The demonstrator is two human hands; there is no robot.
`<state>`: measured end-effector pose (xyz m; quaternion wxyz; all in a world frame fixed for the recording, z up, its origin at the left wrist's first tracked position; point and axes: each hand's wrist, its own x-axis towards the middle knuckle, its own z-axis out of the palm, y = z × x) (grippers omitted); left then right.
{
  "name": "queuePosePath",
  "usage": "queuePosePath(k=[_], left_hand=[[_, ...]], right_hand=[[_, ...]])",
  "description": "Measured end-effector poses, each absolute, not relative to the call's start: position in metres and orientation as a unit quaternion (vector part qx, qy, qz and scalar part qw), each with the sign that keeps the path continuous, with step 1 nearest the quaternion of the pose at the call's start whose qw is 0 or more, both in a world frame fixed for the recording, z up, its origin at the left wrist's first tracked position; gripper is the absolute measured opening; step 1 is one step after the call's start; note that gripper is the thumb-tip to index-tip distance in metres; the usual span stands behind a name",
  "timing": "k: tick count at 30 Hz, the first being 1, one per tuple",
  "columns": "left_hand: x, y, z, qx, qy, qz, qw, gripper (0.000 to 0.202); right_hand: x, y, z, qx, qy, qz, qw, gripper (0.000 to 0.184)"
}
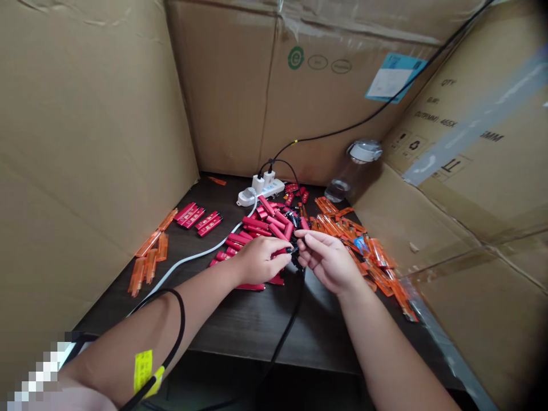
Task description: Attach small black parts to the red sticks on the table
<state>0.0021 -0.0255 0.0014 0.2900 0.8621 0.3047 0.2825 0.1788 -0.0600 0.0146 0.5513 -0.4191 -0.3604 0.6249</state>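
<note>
My left hand [259, 258] is closed around a red stick-shaped device [283, 250] and holds its end toward my right hand. My right hand [327, 258] pinches the black plug [295, 249] of a black cable [286, 331] right at that end; plug and device touch. Both hands hover just in front of a pile of similar red devices [268, 225] on the dark table [240, 325]. The black cable drops from the plug over the table's front edge.
Orange transparent caps [363, 251] lie heaped at right, more orange caps [148, 260] at left. A few red devices [199, 218] lie in a row at left. A white power strip [261, 191] with chargers and a plastic bottle [353, 171] stand at the back. Cardboard walls [85, 125] surround the table.
</note>
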Motion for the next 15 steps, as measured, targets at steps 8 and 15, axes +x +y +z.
queuePosePath(k=[8, 15], left_hand=[[0.0010, -0.0266, 0.0025, 0.864, 0.315, 0.278, 0.279, 0.021], [-0.0006, -0.0270, 0.0038, 0.864, 0.321, 0.295, 0.252, 0.021]], right_hand=[[0.1791, -0.0578, 0.0116, -0.420, -0.366, 0.603, 0.570, 0.026], [0.1780, -0.0600, 0.0132, -0.414, -0.359, 0.614, 0.569, 0.027]])
